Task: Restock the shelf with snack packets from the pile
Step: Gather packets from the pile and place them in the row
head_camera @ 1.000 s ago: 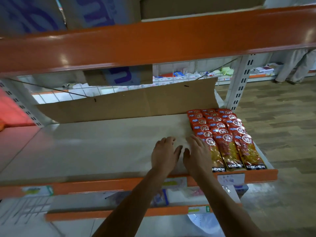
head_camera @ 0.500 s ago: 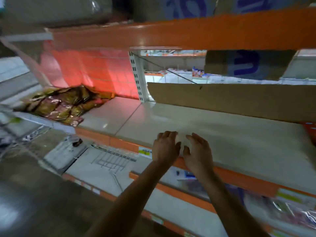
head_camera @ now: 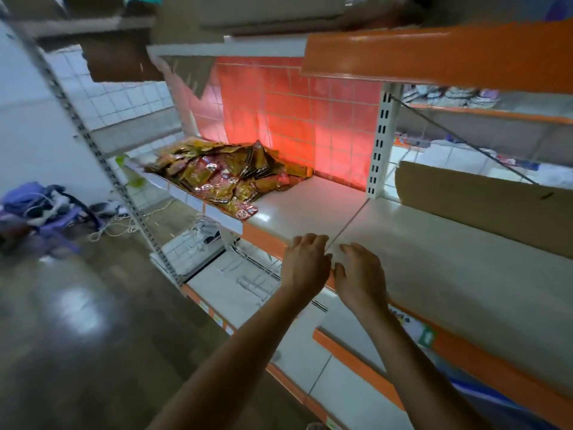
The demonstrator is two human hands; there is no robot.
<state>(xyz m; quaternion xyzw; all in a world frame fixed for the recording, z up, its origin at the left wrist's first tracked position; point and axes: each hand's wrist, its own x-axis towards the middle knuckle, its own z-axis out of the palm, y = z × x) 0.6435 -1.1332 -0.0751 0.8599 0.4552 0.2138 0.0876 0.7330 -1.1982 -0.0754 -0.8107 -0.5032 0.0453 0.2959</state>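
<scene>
In the pile of snack packets (head_camera: 217, 172), the upper packets cover the lower ones, so no count is possible. The print is too small to read. The shelf (head_camera: 434, 274) is cut off by the right edge. The right end of the cardboard sheet (head_camera: 483, 206) leaves the frame, and the sheet hides the rear of the shelf behind it.

The left hand (head_camera: 305, 263) and right hand (head_camera: 359, 274) show their backs, so the palms are hidden. Contact between the fingers (head_camera: 310, 240) and the shelf cannot be confirmed. Both forearms are cut off by the bottom edge.

The label (head_camera: 426, 336) on the orange front strip is blurred and unreadable. The goods on the far shelves (head_camera: 465, 96) are too small to identify. The cloth heap (head_camera: 34, 209) on the floor is blurred and cut by the left edge.
</scene>
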